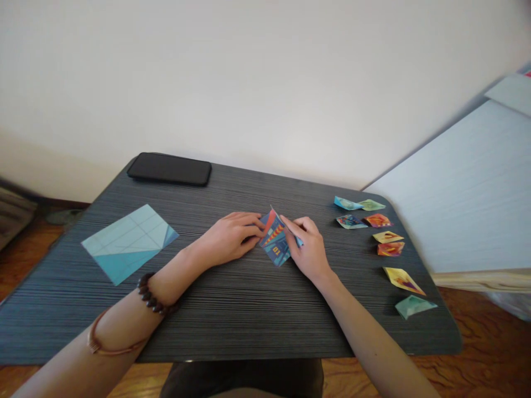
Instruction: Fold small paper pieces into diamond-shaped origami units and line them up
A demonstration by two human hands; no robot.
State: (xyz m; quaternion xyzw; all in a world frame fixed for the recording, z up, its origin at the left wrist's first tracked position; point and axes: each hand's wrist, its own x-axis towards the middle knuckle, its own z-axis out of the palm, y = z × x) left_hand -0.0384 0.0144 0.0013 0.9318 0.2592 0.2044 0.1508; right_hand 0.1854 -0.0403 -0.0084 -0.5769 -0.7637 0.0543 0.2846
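Note:
A small blue, red and orange patterned paper (pixel 275 239) lies partly folded at the middle of the dark striped table (pixel 232 309). My left hand (pixel 230 236) presses its left side with closed fingertips. From the right, my right hand (pixel 309 249) pinches the paper's right edge, the forefinger lying along the fold. Beaded and cord bracelets (pixel 151 296) ring my left wrist.
A light blue creased paper sheet (pixel 128 242) lies at the left. At the far left rests a black phone (pixel 169 168). Several small folded coloured paper pieces (pixel 388 243) line the right edge. A white surface (pixel 464 193) stands beyond the table's right side.

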